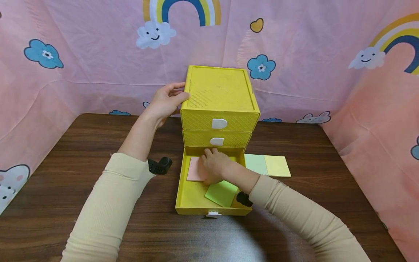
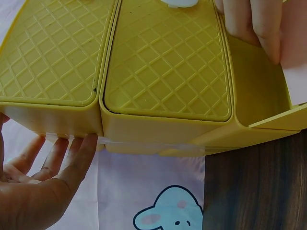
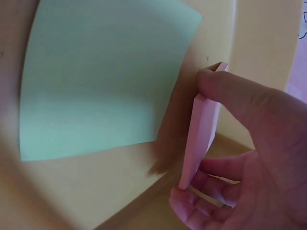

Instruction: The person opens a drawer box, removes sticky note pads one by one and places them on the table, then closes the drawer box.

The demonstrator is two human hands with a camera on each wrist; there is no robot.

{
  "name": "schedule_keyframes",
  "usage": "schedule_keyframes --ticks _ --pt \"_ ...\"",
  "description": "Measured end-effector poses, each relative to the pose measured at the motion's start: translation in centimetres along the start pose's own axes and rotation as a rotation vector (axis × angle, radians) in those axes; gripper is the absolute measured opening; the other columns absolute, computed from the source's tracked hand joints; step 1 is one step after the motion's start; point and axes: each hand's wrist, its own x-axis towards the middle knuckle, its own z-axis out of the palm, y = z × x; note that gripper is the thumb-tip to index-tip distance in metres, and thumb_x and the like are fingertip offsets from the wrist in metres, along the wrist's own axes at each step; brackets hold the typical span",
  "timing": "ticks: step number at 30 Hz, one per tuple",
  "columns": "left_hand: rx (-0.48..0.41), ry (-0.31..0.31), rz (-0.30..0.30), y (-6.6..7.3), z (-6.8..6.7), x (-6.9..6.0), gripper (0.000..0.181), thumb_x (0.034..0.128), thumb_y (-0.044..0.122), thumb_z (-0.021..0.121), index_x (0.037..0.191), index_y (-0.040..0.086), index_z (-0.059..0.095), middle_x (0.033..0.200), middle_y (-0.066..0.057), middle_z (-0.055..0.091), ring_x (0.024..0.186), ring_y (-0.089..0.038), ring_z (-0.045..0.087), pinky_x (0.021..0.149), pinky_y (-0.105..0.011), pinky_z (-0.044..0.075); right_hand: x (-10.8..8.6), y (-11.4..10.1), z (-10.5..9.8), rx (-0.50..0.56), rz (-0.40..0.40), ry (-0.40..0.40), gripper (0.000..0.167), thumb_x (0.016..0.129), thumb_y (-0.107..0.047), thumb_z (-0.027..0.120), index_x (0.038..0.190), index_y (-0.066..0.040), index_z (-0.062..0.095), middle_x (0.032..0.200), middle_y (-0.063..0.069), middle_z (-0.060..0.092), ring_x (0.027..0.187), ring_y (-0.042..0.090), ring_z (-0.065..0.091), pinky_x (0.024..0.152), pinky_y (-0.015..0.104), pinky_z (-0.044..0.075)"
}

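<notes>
A yellow drawer unit [image 1: 220, 89] with white handles stands on the table, its lowest drawer [image 1: 191, 198] pulled out. Inside that drawer, my right hand [image 1: 216, 168] pinches a pink sticky note pad [image 3: 204, 122] between thumb and fingers, and the pad is tilted up in the right wrist view. Nearer the drawer's front lies a green sticky note pad [image 1: 222, 193]. My left hand [image 1: 163, 102] rests against the unit's left side near the top, its fingers [image 2: 76, 160] fairly straight along the wall in the left wrist view.
Right of the drawer, a pale green pad [image 1: 256, 164] and a pale yellow pad [image 1: 277, 166] lie side by side on the dark wooden table [image 1: 144, 225]. The two upper drawers are closed. A pink patterned cloth [image 1: 108, 65] hangs behind and at both sides.
</notes>
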Motion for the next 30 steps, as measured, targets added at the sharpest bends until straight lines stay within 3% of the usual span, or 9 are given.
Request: schedule_keyframes --ticks 11,23,30 --pt "0.001 -0.001 -0.003 0.0 0.0 0.0 0.052 0.0915 0.025 0.056 0.140 0.022 0.039 0.140 -0.005 0.037 0.117 -0.021 0.047 0.093 -0.039 0.047 -1.2 0.6 -0.7 0.001 -0.069 0.061 0.080 0.078 -0.055 0.063 0.135 -0.004 0.042 0.128 0.011 0.043 0.110 0.027 0.044 0.093 0.032 0.044" --pt "0.000 0.003 -0.006 -0.1 -0.1 0.1 0.051 0.0913 0.025 0.056 0.140 0.022 0.040 0.139 -0.004 0.039 0.115 -0.020 0.049 0.091 -0.038 0.048 -3.0 1.6 -0.8 0.019 -0.192 0.221 0.078 0.073 -0.048 0.069 0.129 0.002 0.046 0.116 0.013 0.049 0.103 0.025 0.046 0.092 0.034 0.041" --pt "0.002 -0.002 0.000 -0.1 -0.1 0.1 0.052 0.0914 0.025 0.056 0.140 0.022 0.039 0.139 -0.005 0.039 0.116 -0.021 0.048 0.092 -0.038 0.048 -3.8 2.2 -0.6 0.052 -0.212 0.225 0.078 0.075 -0.047 0.068 0.132 0.000 0.044 0.120 0.012 0.048 0.105 0.027 0.046 0.092 0.034 0.044"
